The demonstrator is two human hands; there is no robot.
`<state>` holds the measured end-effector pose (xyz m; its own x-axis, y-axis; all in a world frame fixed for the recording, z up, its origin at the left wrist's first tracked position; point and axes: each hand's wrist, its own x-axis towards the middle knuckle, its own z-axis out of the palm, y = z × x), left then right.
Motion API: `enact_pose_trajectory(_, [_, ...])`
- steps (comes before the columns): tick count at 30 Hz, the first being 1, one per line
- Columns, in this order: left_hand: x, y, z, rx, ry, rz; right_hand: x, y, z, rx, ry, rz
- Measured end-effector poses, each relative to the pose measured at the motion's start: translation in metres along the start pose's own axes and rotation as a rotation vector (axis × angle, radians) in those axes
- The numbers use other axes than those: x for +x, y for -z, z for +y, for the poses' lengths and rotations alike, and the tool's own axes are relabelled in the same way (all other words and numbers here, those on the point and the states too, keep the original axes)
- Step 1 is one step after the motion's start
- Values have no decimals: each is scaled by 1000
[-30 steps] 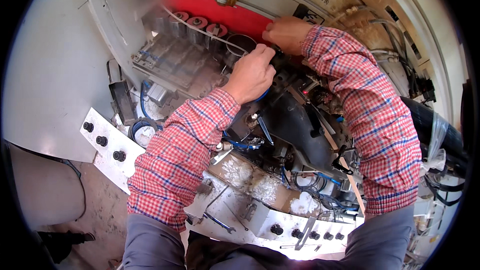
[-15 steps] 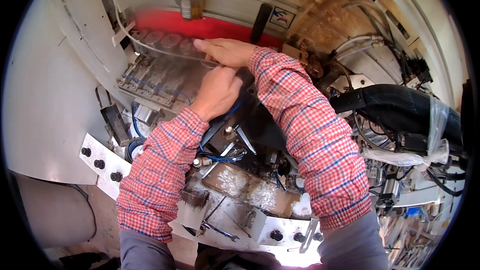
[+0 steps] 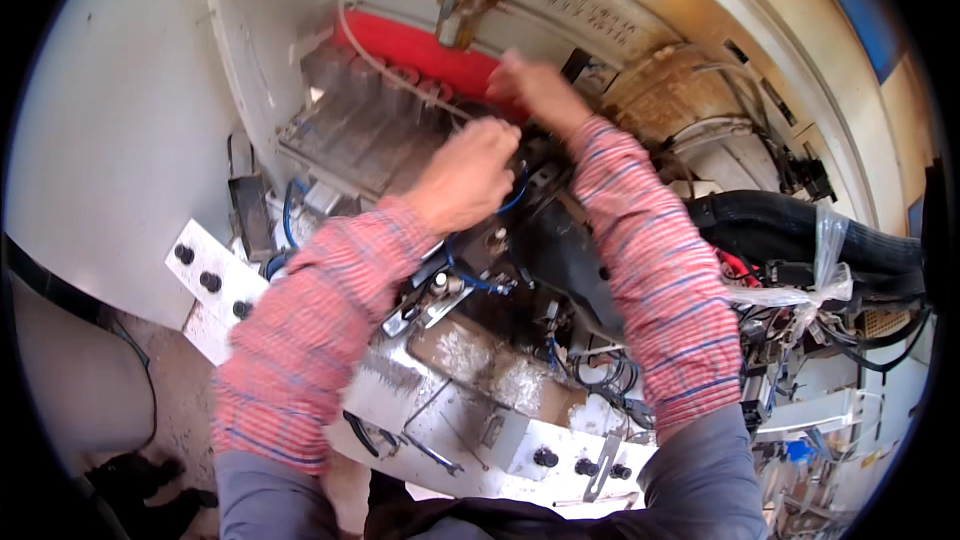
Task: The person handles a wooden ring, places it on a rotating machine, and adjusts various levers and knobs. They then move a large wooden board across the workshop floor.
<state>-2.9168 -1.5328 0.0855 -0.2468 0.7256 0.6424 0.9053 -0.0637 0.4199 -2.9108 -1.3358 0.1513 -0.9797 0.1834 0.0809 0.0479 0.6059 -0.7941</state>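
My left hand point(image 3: 468, 175) is closed, fingers curled together, in front of a row of round cylinder-like parts point(image 3: 402, 80) on a metal fixture point(image 3: 345, 155). Whatever its fingers hold, if anything, is hidden. A thin pale tube point(image 3: 372, 62) runs across the row and down toward this hand. Farther back and to the right, my right hand point(image 3: 540, 95) is raised before a red panel point(image 3: 375, 38), apart from the left. Motion smears its fingers. Between my forearms lie blue air tubes point(image 3: 470, 280) and a dark machine part point(image 3: 565, 260).
A brass-topped fitting with a bowl point(image 3: 460, 15) hangs on the back wall. A thick black hose point(image 3: 790, 220), wrapped in clear plastic point(image 3: 828, 265), crosses at right. A wrench point(image 3: 432, 453) lies near the front plate with black knobs point(image 3: 565, 465). Another knobbed plate point(image 3: 210, 285) stands left.
My right hand has drawn away from the left, back and to the right; they were together before. The left hand stays closed. The whole view has shifted and turned.
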Motion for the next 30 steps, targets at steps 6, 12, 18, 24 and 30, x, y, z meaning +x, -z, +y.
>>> enact_pose_trajectory(6, [-170,88,35,-9,275,256,-1,42,-28,263,114,11])
enact_pose_trajectory(12, [-282,35,55,-99,425,272,11,4,2,205,-265,-342])
enact_pose_trajectory(18, [-322,5,24,-110,638,239,12,0,23,-3,-183,-504])
enact_pose_trajectory(24, [-324,8,14,-330,731,108,0,-6,37,-24,94,-508])
enact_pose_trajectory(30, [-351,7,11,-624,785,298,-8,-4,30,-224,71,-525])
